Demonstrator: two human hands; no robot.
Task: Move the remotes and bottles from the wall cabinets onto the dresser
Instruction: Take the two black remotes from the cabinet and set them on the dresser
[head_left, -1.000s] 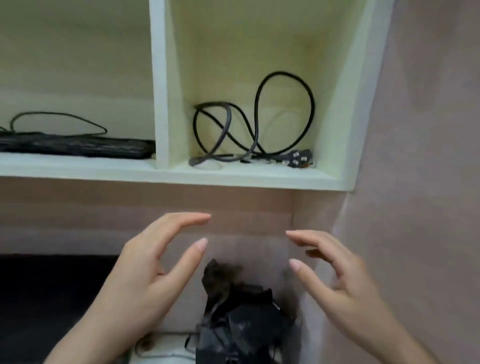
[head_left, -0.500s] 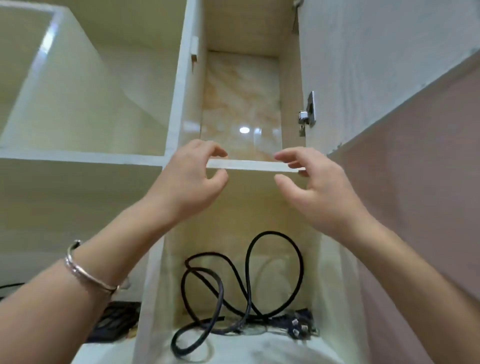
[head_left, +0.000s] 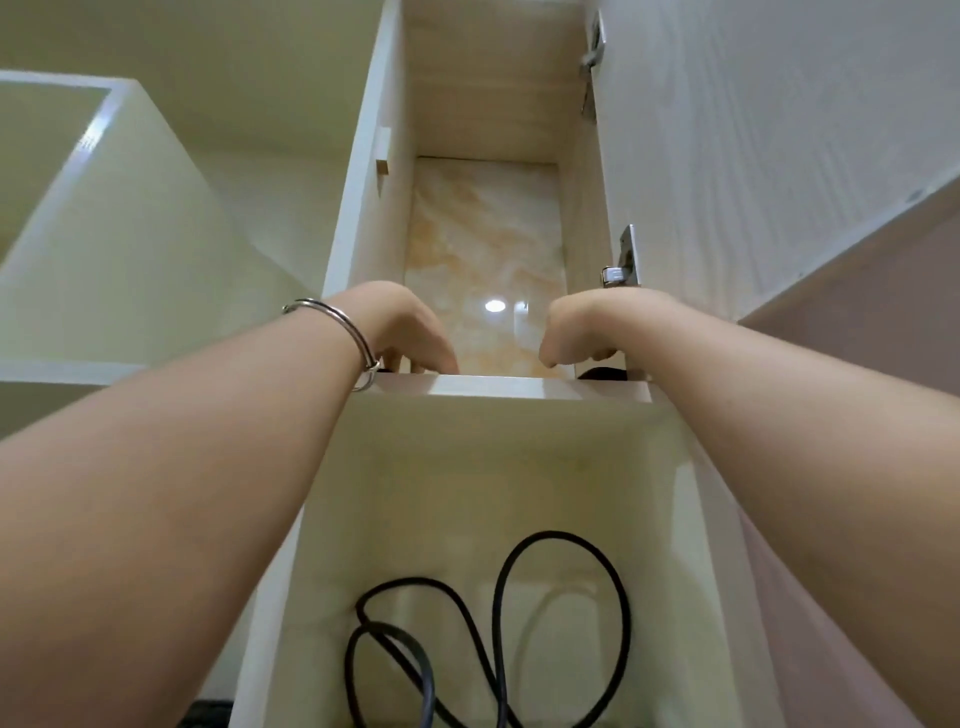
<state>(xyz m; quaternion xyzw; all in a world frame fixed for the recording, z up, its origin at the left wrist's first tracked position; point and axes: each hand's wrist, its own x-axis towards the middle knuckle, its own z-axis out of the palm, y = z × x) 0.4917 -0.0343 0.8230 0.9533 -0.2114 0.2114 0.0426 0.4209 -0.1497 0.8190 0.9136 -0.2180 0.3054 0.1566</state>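
Both arms reach up into the narrow upper compartment of the wall cabinet. My left hand (head_left: 402, 330), with a metal bracelet on its wrist, hangs its fingers down just behind the white shelf edge (head_left: 498, 387). My right hand (head_left: 582, 327) curls the same way at the right side of the compartment. A small dark object (head_left: 602, 373) peeks over the shelf edge under my right hand; what it is cannot be made out. The shelf edge hides the fingertips and whatever lies on the shelf. No remote or bottle is clearly visible.
The lower compartment holds a coiled black cable (head_left: 493, 639). The open cabinet door (head_left: 753, 156) with metal hinges (head_left: 621, 265) stands to the right. A pink wall (head_left: 883, 312) lies beyond it. An open cubby (head_left: 104, 234) sits at left.
My hands rose from below the cabinet up to the upper shelf and now reach over its edge into the compartment. The view has tilted upward.
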